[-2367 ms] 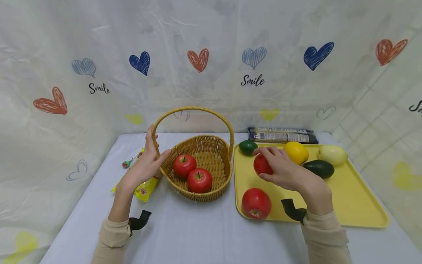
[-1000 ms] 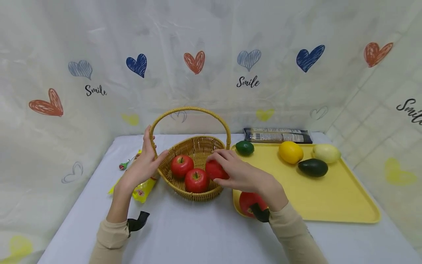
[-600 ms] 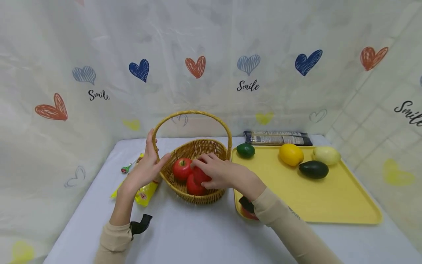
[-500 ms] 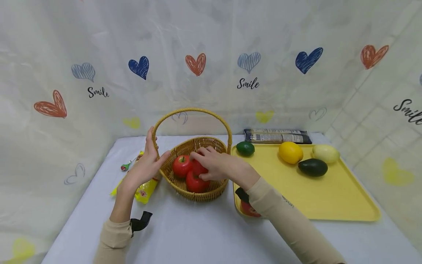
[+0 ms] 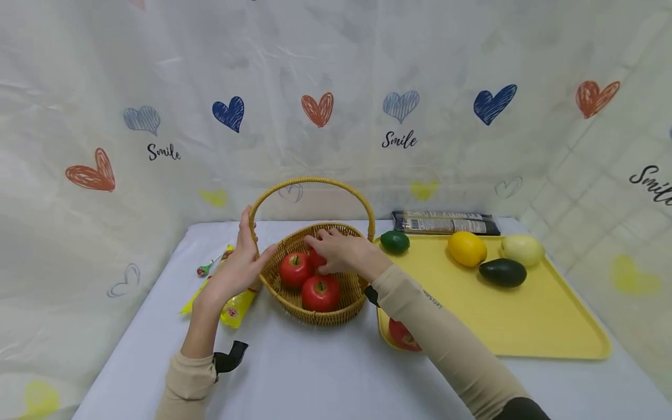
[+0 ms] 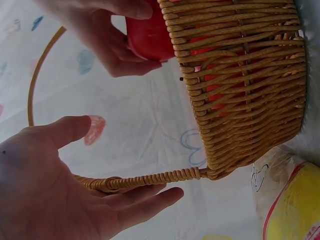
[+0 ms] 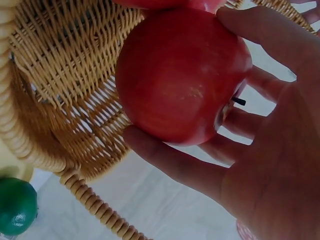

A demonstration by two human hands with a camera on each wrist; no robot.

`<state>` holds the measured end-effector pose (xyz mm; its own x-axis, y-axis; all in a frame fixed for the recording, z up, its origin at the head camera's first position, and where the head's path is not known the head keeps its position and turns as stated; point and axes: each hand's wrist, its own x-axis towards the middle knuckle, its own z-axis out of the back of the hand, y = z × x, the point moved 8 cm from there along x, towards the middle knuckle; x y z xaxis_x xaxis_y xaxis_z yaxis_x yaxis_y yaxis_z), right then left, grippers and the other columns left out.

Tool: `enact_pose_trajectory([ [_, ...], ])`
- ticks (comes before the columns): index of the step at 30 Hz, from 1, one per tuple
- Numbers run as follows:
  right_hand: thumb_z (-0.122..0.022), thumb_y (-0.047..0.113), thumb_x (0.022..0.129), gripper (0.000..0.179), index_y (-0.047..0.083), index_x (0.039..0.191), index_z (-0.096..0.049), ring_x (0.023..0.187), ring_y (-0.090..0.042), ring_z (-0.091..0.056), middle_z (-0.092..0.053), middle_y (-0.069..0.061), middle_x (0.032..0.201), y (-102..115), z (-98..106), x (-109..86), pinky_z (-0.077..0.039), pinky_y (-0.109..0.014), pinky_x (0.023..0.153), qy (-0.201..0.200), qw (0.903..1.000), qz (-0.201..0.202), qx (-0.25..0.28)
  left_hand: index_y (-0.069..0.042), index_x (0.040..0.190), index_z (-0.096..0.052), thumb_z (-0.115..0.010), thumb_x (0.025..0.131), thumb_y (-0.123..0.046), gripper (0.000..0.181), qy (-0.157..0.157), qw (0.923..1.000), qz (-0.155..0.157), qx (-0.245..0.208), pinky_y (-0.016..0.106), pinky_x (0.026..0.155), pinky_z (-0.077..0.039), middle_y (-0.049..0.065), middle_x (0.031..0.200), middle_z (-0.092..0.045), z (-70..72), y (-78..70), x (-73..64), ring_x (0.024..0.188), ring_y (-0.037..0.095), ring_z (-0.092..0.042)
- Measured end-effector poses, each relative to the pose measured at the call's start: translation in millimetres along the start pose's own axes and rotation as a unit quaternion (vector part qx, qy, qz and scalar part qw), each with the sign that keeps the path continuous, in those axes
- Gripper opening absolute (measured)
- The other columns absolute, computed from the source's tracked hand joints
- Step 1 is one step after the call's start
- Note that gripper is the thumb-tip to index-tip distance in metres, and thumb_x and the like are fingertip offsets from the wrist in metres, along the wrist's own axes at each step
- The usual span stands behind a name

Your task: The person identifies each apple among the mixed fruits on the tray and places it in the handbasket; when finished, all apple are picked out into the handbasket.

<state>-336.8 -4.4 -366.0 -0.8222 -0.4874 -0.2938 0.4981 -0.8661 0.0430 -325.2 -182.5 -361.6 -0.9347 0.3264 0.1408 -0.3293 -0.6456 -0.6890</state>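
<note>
Left of the wicker basket (image 5: 315, 318), a lollipop (image 5: 203, 270) and, closer in, a yellow packet (image 5: 237, 308) lie on the white-covered table (image 5: 304, 373). Just at the basket's left side, the left hand (image 5: 238, 267) touches its handle (image 5: 313, 179) – fingers straight and spread wide from the thumb, not gripping. Inside the basket sit two red apples: a left apple (image 5: 296, 270) and a front apple (image 5: 321, 293). Behind them, within the basket, the right hand (image 5: 341, 251) has its fingers curled round a third apple (image 7: 182, 75). Right of the basket is a yellow tray (image 5: 546, 326) – on it a small green fruit (image 5: 395, 242) nearest the basket's handle, another red apple (image 5: 403, 335) partly hidden by the right sleeve (image 5: 446, 326), then, farther from the basket, a yellow fruit (image 5: 467, 249), a dark green fruit (image 5: 503, 273) and a pale fruit (image 5: 522, 249).
</note>
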Motion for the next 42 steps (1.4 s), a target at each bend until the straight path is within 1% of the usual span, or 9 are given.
enact_pose_trajectory([
  [4, -0.064, 0.038, 0.101, 0.075, 0.025, 0.164, -0.025, 0.158, -0.035, -0.024, -0.027, -0.012, 0.169, -3, -3, 5.8, -0.032, -0.059, 0.124, 0.024, 0.9993, -0.012, 0.025, -0.03, 0.156, 0.035, -0.046, 0.105, -0.055, 0.1, -0.001, 1.0, -0.008, -0.004, 0.061, 0.125, -0.025, 0.008, 0.172, 0.022, 0.4, -1.2, 0.0, 0.158, 0.046, -0.016],
  [7, -0.063, 0.039, 0.101, 0.076, 0.025, 0.165, -0.023, 0.16, -0.035, -0.02, -0.022, -0.011, 0.172, -9, -7, 8.4, -0.027, -0.061, 0.126, 0.039, 0.9981, -0.024, 0.041, -0.033, 0.155, 0.036, -0.046, 0.104, -0.057, 0.099, -0.001, 1.0, -0.005, -0.008, 0.061, 0.124, -0.026, 0.007, 0.172, 0.022, 0.7, -0.6, -0.2, 0.158, 0.045, -0.016],
  [13, -0.06, 0.042, 0.102, 0.077, 0.026, 0.166, -0.019, 0.161, -0.036, -0.017, -0.017, -0.011, 0.173, -19, -21, 10.8, -0.026, -0.065, 0.124, 0.068, 0.9957, -0.037, 0.05, -0.035, 0.154, 0.037, -0.045, 0.105, -0.055, 0.098, 0.004, 1.0, 0.0, -0.009, 0.061, 0.125, -0.026, 0.007, 0.172, 0.023, -0.8, 0.5, -2.0, 0.159, 0.044, -0.013],
  [16, -0.06, 0.042, 0.102, 0.075, 0.026, 0.164, -0.022, 0.16, -0.036, -0.02, -0.02, -0.012, 0.172, -20, -22, 13.6, -0.028, -0.063, 0.123, 0.071, 0.9956, -0.035, 0.05, -0.034, 0.155, 0.036, -0.046, 0.105, -0.055, 0.098, 0.003, 1.0, 0.0, -0.005, 0.06, 0.125, -0.026, 0.007, 0.172, 0.022, 0.0, 0.2, -2.5, 0.158, 0.044, -0.015],
  [19, -0.061, 0.041, 0.102, 0.073, 0.025, 0.162, -0.025, 0.159, -0.036, -0.021, -0.021, -0.013, 0.172, -20, -21, 16.4, -0.029, -0.062, 0.124, 0.076, 0.9951, -0.03, 0.054, -0.033, 0.155, 0.036, -0.046, 0.105, -0.057, 0.099, 0.004, 1.0, -0.002, -0.005, 0.06, 0.126, -0.025, 0.007, 0.172, 0.022, 0.5, -0.8, -2.0, 0.159, 0.043, -0.013],
  [25, -0.064, 0.041, 0.1, 0.074, 0.025, 0.162, -0.027, 0.158, -0.031, -0.028, -0.025, -0.01, 0.171, -25, -16, 21.8, -0.035, -0.061, 0.12, 0.083, 0.9937, -0.048, 0.058, -0.036, 0.154, 0.036, -0.046, 0.105, -0.056, 0.098, 0.004, 0.9999, 0.005, -0.008, 0.06, 0.126, -0.025, 0.009, 0.172, 0.021, 0.3, -2.0, -2.1, 0.16, 0.041, -0.009],
  [31, -0.061, 0.04, 0.102, 0.076, 0.025, 0.165, -0.021, 0.16, -0.029, -0.022, -0.02, -0.01, 0.173, -28, -17, 29.2, -0.03, -0.058, 0.125, 0.094, 0.9926, -0.052, 0.055, -0.036, 0.155, 0.035, -0.046, 0.104, -0.057, 0.098, 0.001, 1.0, 0.002, -0.005, 0.06, 0.125, -0.026, 0.009, 0.172, 0.02, -0.5, -1.4, -1.3, 0.16, 0.042, -0.011],
  [36, -0.059, 0.041, 0.102, 0.076, 0.024, 0.165, -0.02, 0.16, -0.032, -0.021, -0.019, -0.01, 0.173, -31, -20, 29.4, -0.029, -0.061, 0.124, 0.086, 0.9934, -0.056, 0.052, -0.038, 0.154, 0.035, -0.046, 0.104, -0.058, 0.098, 0.001, 0.9999, -0.004, -0.012, 0.06, 0.126, -0.023, 0.008, 0.172, 0.02, -0.2, -2.1, -1.0, 0.161, 0.04, -0.008],
  [42, -0.058, 0.04, 0.103, 0.077, 0.026, 0.166, -0.016, 0.161, -0.033, -0.017, -0.016, -0.01, 0.174, -32, -25, 30.1, -0.027, -0.062, 0.125, 0.08, 0.993, -0.064, 0.06, -0.038, 0.154, 0.036, -0.046, 0.104, -0.057, 0.098, 0.002, 0.9999, 0.001, -0.014, 0.06, 0.125, -0.025, 0.009, 0.172, 0.02, -0.1, -0.2, -2.8, 0.16, 0.042, -0.01],
])
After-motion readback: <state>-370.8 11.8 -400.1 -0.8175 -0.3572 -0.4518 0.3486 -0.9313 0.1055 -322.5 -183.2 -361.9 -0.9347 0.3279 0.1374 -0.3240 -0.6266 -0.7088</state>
